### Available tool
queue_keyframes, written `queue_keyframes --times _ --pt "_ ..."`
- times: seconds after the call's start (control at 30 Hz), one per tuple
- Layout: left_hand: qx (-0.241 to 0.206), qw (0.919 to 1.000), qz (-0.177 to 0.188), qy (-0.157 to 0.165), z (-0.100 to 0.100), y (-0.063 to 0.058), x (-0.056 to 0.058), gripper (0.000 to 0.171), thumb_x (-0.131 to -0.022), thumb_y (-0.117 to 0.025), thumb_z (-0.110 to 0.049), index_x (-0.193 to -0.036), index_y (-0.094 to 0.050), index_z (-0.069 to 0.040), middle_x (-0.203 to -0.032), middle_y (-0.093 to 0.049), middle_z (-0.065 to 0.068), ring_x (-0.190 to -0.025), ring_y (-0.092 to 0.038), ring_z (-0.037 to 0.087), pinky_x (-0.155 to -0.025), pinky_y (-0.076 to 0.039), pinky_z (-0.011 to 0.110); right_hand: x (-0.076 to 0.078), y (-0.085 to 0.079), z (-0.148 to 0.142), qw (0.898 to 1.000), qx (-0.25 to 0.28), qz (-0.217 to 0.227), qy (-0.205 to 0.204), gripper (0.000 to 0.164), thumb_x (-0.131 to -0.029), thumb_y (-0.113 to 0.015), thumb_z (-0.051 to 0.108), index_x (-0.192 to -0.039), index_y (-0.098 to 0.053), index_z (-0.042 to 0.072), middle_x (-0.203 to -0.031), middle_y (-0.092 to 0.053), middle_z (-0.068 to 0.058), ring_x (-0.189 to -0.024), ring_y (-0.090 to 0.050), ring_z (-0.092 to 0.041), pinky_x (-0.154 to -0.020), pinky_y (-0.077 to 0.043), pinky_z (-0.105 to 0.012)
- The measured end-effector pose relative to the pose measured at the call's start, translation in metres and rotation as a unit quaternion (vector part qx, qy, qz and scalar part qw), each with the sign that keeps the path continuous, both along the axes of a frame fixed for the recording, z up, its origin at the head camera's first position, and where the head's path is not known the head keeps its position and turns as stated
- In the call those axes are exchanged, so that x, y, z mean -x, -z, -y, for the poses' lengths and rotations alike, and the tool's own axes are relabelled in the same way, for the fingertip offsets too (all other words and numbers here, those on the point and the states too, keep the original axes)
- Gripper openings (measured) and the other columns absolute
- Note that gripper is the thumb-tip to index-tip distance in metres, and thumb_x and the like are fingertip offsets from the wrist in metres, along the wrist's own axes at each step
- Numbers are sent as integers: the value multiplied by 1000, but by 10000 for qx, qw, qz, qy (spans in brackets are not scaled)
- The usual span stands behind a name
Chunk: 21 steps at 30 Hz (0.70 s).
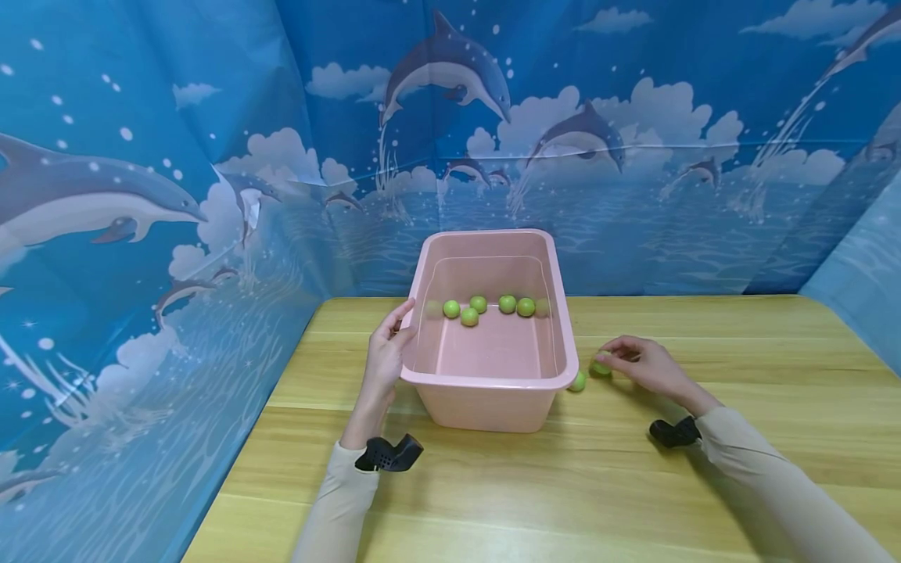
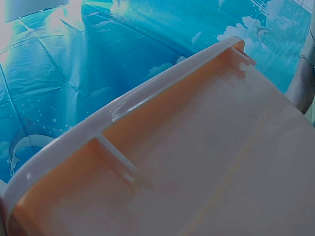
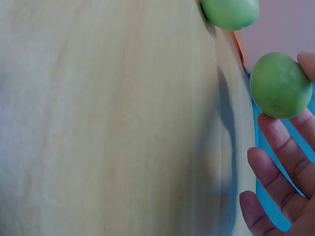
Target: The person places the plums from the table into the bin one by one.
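Observation:
A pink plastic tub stands on the table, with several small round green fruits on its floor. My left hand grips the tub's left rim. The left wrist view shows the tub's outer wall below its rim. Right of the tub, my right hand pinches one green fruit between thumb and fingertips, apart from the wood in the right wrist view. Its other fingers are spread. Another green fruit lies on the table against the tub's front right corner.
The wooden table has light yellow planks. A blue dolphin-print sheet hangs along the back and left side, and the tub's far end is near it. Each wrist carries a black camera.

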<state>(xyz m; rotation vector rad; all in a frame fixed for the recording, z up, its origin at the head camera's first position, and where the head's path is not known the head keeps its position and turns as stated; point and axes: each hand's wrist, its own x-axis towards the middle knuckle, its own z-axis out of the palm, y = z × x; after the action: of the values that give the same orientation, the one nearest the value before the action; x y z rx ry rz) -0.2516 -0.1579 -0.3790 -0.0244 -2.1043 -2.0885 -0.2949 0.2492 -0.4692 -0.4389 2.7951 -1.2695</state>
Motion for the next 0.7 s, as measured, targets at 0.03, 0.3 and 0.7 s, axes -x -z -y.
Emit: queue_keyframes --times 0.03,0.3,0.7 --pt "-2 10000 3 3 0 0 0 43 -95 -49 -2 -138 -50 -7 -93 -42 7 -88 -40 19 -75 -38 29 0 0 0 10000 -2 -26 21 38 -91 -63 38 -110 -65 5 -94 -64 -7 -87 -57 -23 -73 -45 -37" --pt "-17 10000 -4 16 0 0 -1 43 -95 -49 -2 -138 -50 -7 -94 -42 7 -88 -40 18 -75 -38 29 2 -5 -1 9991 -10 -355 213 37 -91 -63 39 -109 -65 7 -98 -63 -9 -89 -56 -25 -75 -44 -40" --pt "-37 10000 -36 28 0 1 0 42 -95 -49 -2 -138 -50 -6 -93 -41 7 -88 -39 18 -75 -37 29 3 -20 7 9949 171 -880 454 34 -92 -61 40 -107 -66 10 -95 -65 -7 -84 -58 -23 -70 -47 -30"
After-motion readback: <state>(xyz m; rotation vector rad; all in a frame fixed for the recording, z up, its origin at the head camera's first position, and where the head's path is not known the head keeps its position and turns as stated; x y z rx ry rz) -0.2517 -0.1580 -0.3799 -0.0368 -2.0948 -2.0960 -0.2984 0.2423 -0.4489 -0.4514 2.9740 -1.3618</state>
